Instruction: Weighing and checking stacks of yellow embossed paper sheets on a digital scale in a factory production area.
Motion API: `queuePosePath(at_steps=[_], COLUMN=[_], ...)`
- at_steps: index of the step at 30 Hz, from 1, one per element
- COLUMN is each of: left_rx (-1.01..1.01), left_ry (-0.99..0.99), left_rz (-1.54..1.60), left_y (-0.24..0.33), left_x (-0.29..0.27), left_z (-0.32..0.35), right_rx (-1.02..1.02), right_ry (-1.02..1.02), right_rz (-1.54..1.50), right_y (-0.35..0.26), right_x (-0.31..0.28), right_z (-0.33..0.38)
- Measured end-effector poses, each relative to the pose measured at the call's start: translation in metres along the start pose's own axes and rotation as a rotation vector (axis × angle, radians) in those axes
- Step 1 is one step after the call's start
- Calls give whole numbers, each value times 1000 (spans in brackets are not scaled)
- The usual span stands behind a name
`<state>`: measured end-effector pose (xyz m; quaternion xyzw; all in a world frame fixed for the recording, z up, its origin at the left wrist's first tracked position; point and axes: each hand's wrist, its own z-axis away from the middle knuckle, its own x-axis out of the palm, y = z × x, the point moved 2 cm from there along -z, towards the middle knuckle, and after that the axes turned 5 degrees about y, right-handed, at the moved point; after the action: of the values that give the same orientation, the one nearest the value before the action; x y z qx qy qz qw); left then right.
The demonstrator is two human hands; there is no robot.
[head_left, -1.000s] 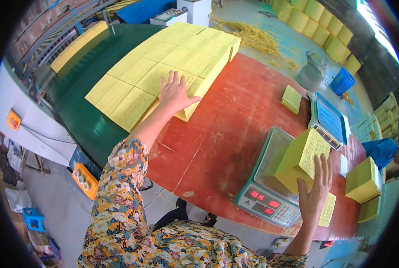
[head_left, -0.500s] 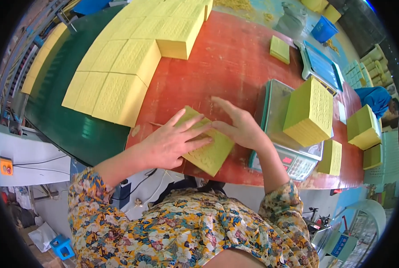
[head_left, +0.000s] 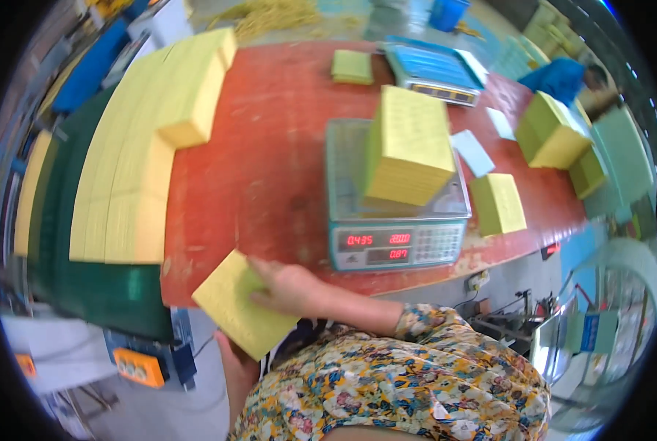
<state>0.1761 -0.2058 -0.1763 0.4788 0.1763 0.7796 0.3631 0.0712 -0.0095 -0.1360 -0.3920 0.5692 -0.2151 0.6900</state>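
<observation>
At the table's near edge (head_left: 196,290), the pad (head_left: 233,303) was held in the right hand (head_left: 289,288), fingers half bent, left hand (head_left: 237,361) below, grip hidden, and seemed light, bendy, best taken by its sides.

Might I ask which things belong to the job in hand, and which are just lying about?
Seemingly in use:
yellow pad, touched by left hand and right hand
lit scale, yellow block on top
yellow stacks

Seemingly lying about:
blue-topped scale
blue bin
white cards

Workshop: digital scale (head_left: 398,245), yellow stacks (head_left: 126,169)
</observation>
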Motion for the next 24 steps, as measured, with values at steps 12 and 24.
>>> queuePosePath(at_steps=[12,24], left_rx=[224,38], left_ry=[209,62], left_rz=[-414,-515], left_y=[-16,-25], left_x=[78,79], left_z=[55,40], right_rx=[5,3], right_ry=[-14,80], right_rz=[-315,-297], right_y=[32,39], right_x=[-12,-33], right_z=[43,64])
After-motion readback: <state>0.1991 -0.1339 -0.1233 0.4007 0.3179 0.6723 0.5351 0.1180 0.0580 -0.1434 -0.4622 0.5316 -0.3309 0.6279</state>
